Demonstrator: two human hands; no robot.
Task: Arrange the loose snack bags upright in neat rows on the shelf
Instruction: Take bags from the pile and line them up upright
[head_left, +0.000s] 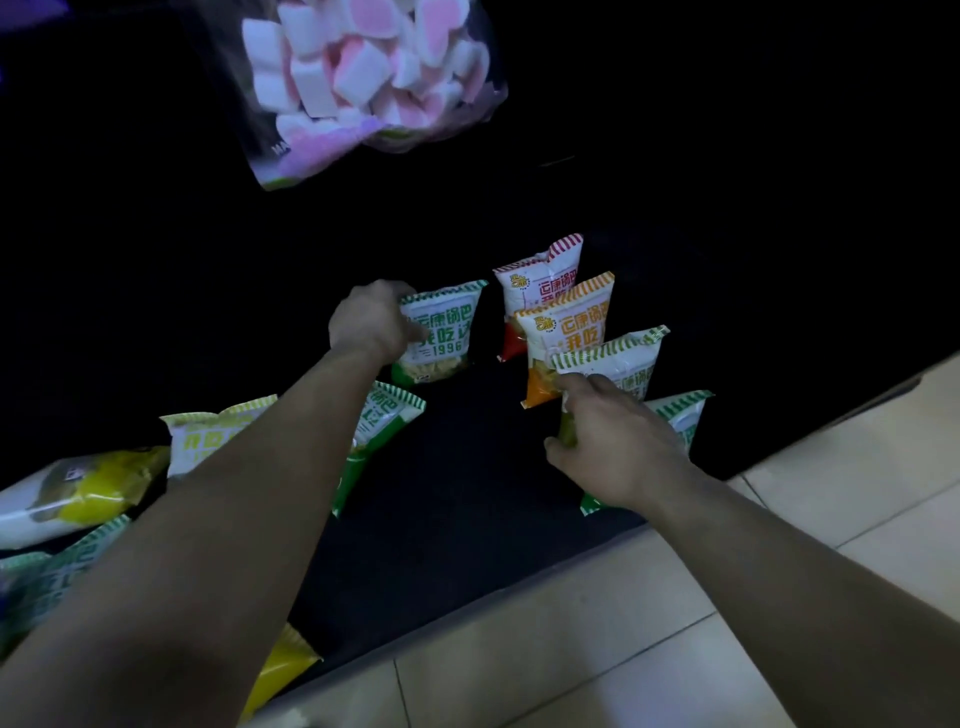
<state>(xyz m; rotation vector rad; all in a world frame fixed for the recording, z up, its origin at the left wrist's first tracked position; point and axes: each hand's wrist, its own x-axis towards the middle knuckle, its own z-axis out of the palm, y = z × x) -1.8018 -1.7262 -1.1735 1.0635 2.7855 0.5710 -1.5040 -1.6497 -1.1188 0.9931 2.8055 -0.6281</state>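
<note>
Pinching a green snack bag (441, 332) at its top corner, the left hand (371, 325) holds it upright on the dark shelf (467, 467); the right hand (618, 441) grips a second green bag (623, 364) by its side. Light and slippery, they likely handle best by the sealed edges.

Both bare forearms are stretched forward and down, the left reaching farther. The left hand (371, 325) is curled, knuckles up, and the upper corner of the left green-striped snack bag (441, 332) is gripped. By the right hand (618, 441), the side edge of the right green-striped snack bag (623, 364) is pinched.
</note>
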